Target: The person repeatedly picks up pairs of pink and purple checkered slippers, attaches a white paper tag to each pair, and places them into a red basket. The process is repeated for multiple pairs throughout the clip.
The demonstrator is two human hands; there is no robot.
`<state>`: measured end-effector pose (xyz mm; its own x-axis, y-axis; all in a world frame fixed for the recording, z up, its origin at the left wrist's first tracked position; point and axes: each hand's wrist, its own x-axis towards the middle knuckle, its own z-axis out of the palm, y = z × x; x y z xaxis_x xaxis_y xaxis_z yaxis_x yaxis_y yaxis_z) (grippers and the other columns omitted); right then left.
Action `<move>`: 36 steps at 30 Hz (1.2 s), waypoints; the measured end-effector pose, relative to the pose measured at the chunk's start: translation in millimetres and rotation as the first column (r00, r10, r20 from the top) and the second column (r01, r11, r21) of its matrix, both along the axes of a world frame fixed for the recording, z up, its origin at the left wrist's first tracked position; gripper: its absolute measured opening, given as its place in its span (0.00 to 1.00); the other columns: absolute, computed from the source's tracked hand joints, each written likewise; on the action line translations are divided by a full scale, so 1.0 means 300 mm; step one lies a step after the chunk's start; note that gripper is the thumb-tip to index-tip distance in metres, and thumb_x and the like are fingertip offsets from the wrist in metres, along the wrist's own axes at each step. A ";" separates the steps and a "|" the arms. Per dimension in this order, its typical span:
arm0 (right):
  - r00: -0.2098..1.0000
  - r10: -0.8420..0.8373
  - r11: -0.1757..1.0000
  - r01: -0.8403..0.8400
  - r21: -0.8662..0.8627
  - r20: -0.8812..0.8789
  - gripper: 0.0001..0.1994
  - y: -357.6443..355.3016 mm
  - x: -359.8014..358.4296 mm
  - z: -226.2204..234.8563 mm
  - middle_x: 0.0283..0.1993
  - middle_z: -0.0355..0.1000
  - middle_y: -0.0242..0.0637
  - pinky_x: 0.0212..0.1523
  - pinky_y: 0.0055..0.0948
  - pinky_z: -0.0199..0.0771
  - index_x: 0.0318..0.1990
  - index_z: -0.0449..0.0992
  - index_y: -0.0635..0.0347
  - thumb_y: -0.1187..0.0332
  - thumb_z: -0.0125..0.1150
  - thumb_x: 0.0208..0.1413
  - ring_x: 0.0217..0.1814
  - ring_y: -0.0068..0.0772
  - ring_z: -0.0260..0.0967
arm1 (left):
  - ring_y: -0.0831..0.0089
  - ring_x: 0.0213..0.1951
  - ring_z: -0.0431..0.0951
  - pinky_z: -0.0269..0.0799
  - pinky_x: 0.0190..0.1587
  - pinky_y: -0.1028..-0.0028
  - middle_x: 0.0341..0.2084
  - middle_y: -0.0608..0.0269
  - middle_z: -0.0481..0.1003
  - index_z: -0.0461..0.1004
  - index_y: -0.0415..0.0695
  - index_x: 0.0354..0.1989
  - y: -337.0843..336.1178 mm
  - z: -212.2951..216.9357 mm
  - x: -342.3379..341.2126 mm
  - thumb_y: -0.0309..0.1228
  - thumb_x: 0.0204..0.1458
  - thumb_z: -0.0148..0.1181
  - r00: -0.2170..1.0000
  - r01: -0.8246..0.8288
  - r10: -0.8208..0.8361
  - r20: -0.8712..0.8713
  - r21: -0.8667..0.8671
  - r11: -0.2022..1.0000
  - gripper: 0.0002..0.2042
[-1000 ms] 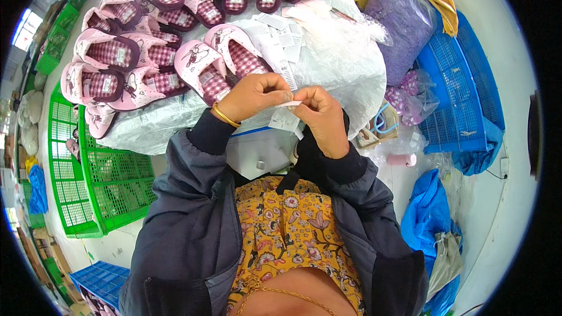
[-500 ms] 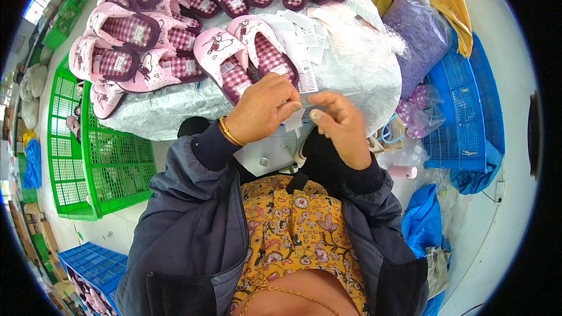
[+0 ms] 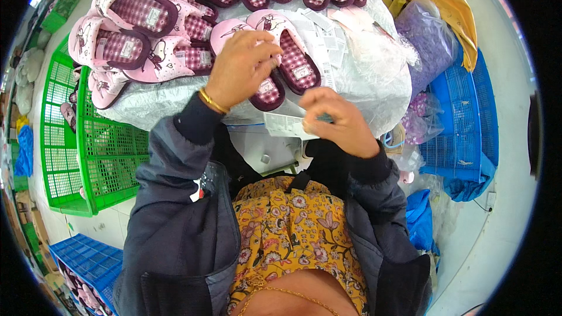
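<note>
Left hand [image 3: 243, 70] advanced, label [image 3: 284, 124] near table edge [image 3: 243, 118]

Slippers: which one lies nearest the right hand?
The slipper just right of the left hand; its heel sits closest to the right hand, others lie farther off.

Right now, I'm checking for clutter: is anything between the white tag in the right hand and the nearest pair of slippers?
Nothing visible stands between the white tag, held in the right hand, and the heels of the left slipper and right slipper. Farther up, the left hand covers part of the left slipper.
</note>
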<state>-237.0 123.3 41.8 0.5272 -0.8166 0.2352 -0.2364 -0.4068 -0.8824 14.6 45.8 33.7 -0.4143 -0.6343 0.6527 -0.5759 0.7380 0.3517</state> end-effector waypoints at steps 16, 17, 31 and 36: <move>0.939 -0.308 0.872 0.214 0.439 0.153 0.07 -0.212 0.157 -0.076 0.30 0.71 0.24 0.28 0.19 0.64 0.40 0.75 0.64 0.70 0.63 0.59 0.27 0.14 0.62 | 0.55 0.58 0.68 0.65 0.58 0.61 0.56 0.54 0.71 0.79 0.43 0.32 -0.199 -0.048 -0.026 0.30 0.50 0.61 0.952 0.078 -0.073 0.297 -0.005 0.997 0.06; 0.936 -0.338 0.861 0.263 0.436 0.103 0.07 -0.231 0.174 -0.094 0.29 0.71 0.25 0.27 0.20 0.64 0.40 0.75 0.64 0.70 0.63 0.58 0.27 0.14 0.62 | 0.55 0.58 0.69 0.66 0.57 0.61 0.55 0.54 0.71 0.79 0.42 0.30 -0.207 -0.055 -0.029 0.30 0.50 0.60 0.957 0.068 -0.072 0.281 0.023 0.997 0.05; 0.871 -0.458 0.879 0.473 0.056 -0.179 0.17 -0.323 0.203 -0.195 0.23 0.73 0.33 0.25 0.23 0.66 0.43 0.71 0.67 0.72 0.71 0.49 0.23 0.19 0.67 | 0.53 0.59 0.66 0.65 0.59 0.62 0.59 0.52 0.68 0.81 0.41 0.30 -0.236 -0.073 -0.027 0.24 0.42 0.57 0.954 0.064 -0.106 0.281 0.154 0.986 0.08; 0.876 -0.431 0.878 0.462 0.121 -0.218 0.16 -0.336 0.205 -0.168 0.28 0.77 0.41 0.34 0.29 0.73 0.40 0.73 0.66 0.71 0.72 0.46 0.30 0.33 0.75 | 0.52 0.59 0.66 0.64 0.60 0.61 0.59 0.52 0.68 0.81 0.41 0.30 -0.244 -0.079 -0.014 0.24 0.42 0.56 0.951 0.099 -0.147 0.272 0.183 0.978 0.09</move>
<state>-175.6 22.6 -8.7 0.1168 -0.9931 0.0140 -0.5180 -0.0730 -0.8523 10.5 -27.4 10.0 -0.6477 -0.6556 0.3881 -0.5780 0.7547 0.3103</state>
